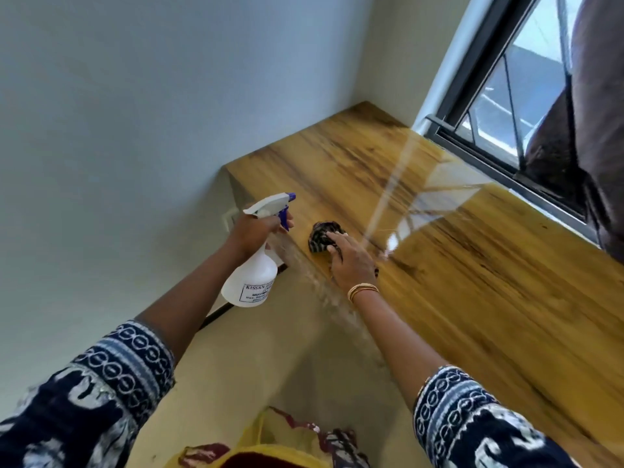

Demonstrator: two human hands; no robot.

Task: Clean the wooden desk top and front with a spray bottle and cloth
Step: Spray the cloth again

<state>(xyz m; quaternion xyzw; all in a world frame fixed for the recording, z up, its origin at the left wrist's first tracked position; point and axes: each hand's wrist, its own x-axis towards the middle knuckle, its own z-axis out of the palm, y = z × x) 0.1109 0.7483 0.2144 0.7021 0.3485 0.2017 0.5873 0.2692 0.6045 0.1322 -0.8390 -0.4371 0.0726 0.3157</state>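
The wooden desk top (439, 251) is glossy and yellow-brown, running from the wall corner toward the lower right. My left hand (258, 229) grips a white spray bottle (251, 278) with a blue trigger and nozzle, held just off the desk's front edge and pointing at the desk. My right hand (351, 260) presses flat on a dark striped cloth (322, 238) bunched on the desk near its front edge. The desk front is blurred below my right arm.
A dark-framed window (506, 106) lines the desk's far side, with a dark curtain (594, 130) at the right. Pale walls (135, 113) meet at the desk's far corner. A wall socket and black cable sit behind the bottle. Beige floor lies below.
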